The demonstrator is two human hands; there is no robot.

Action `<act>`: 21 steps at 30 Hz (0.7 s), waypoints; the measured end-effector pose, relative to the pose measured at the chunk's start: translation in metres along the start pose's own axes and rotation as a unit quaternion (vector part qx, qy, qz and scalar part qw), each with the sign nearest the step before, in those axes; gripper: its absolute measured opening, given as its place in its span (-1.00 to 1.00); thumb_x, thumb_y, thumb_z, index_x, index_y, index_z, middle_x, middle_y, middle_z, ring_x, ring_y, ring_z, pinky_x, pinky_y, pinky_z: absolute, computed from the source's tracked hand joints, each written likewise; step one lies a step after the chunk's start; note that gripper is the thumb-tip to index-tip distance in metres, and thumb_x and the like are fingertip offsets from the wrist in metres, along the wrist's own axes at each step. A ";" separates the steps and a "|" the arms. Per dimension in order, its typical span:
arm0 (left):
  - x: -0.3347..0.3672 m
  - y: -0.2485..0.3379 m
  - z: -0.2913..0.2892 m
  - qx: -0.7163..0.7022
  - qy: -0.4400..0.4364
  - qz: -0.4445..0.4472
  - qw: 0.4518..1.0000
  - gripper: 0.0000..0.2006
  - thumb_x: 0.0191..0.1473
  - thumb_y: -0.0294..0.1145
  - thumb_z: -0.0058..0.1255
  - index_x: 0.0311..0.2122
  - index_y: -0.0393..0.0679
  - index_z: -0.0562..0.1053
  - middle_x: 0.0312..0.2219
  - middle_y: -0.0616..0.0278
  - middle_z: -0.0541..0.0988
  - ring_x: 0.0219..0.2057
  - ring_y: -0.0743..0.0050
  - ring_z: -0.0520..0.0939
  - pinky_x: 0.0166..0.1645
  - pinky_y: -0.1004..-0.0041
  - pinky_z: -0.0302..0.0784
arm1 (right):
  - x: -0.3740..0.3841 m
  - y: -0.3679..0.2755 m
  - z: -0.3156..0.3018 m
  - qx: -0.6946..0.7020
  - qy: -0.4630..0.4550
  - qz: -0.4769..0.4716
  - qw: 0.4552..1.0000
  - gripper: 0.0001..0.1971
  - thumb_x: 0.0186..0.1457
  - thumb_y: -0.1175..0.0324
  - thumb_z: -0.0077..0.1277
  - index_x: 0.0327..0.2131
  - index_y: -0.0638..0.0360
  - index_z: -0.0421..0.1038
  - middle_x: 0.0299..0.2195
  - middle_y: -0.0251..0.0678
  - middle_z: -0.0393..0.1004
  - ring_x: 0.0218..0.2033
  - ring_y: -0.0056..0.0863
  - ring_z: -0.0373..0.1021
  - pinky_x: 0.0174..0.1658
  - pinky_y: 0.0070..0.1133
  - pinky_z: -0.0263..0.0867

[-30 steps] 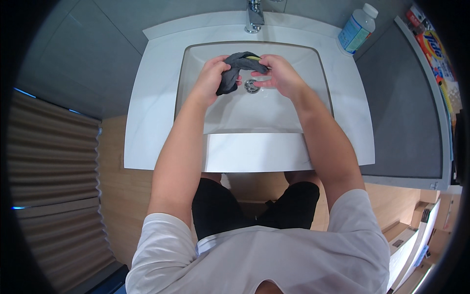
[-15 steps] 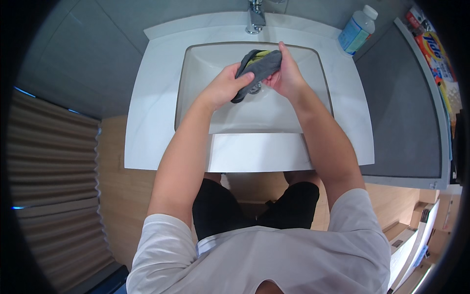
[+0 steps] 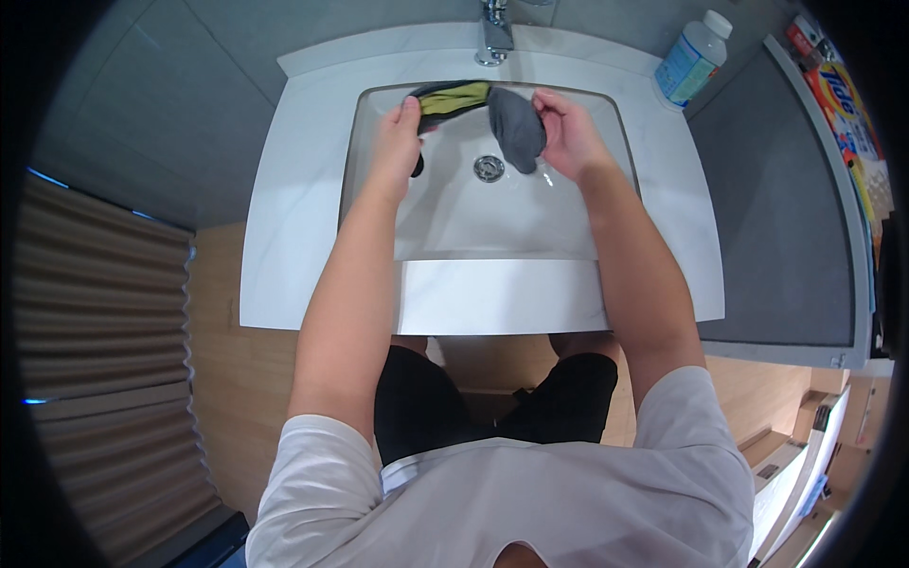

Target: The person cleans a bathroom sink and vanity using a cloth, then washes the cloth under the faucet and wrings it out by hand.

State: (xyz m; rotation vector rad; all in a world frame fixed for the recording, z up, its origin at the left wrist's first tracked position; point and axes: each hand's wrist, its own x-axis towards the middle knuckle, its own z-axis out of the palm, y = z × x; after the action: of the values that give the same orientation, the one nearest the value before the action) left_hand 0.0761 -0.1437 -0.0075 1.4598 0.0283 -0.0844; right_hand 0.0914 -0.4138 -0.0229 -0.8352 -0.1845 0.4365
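Note:
A grey cloth item (image 3: 517, 128) with a yellow-green part and dark edging is stretched over the white sink basin (image 3: 445, 232). I cannot tell what kind of garment or cloth it is. My left hand (image 3: 398, 147) is closed on its yellow-green and black end, thumb on top. On the other side my right hand (image 3: 568, 137) pinches the grey end, which hangs down toward the round drain (image 3: 489, 168). Some of the fingers on both hands are hidden. A small dark bit of something shows beside my left wrist.
Behind the basin a chrome faucet (image 3: 493, 43) rises from the white countertop (image 3: 294, 208). A clear bottle with a white cap (image 3: 693, 59) stands at the back right corner. To the right is a grey cabinet (image 3: 786, 208) with colourful packages (image 3: 846, 106) beside it. A pleated curtain (image 3: 104, 350) hangs at left.
My hands have moved apart, the left one to the left. The cloth, bunched between them before, is now spread wide with more yellow-green showing, and the drain is uncovered.

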 end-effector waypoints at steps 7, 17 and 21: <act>0.007 -0.015 -0.015 0.173 0.049 0.218 0.959 -0.68 0.35 -0.20 -0.15 -0.05 -0.12 0.60 -0.29 0.18 0.63 -0.20 0.33 0.61 -0.03 0.33 0.43 | -0.007 -0.005 0.035 -0.421 0.134 0.101 0.891 -0.78 0.17 0.16 0.12 -0.33 0.09 0.45 -0.39 -0.46 0.50 -0.35 -0.64 0.43 -0.23 -0.62 0.38; -0.004 0.001 -0.017 0.426 0.201 0.138 0.871 -0.71 0.30 -0.14 -0.10 -0.15 -0.06 0.60 -0.31 -0.03 0.58 -0.23 -0.15 0.56 -0.13 0.09 0.46 | -0.013 -0.012 0.053 -0.068 0.072 -0.034 0.995 -0.89 0.16 0.34 0.17 -0.32 0.12 0.48 -0.32 -0.39 0.55 -0.28 -0.59 0.49 -0.21 -0.61 0.43; 0.007 -0.010 -0.023 0.411 0.181 0.306 0.840 -0.73 0.25 -0.20 0.00 -0.26 -0.22 0.56 -0.46 -0.08 0.58 -0.41 -0.17 0.55 -0.27 0.10 0.45 | -0.003 -0.009 0.026 -0.191 0.138 -0.044 0.971 -0.95 0.15 0.42 0.14 -0.32 0.14 0.50 -0.29 -0.35 0.55 -0.28 -0.53 0.50 -0.20 -0.55 0.44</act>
State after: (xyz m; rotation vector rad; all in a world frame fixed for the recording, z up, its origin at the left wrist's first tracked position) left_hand 0.0832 -0.1220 -0.0207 2.2588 -0.1903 0.8007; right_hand 0.0832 -0.4031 0.0012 -1.2517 -0.0470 0.1973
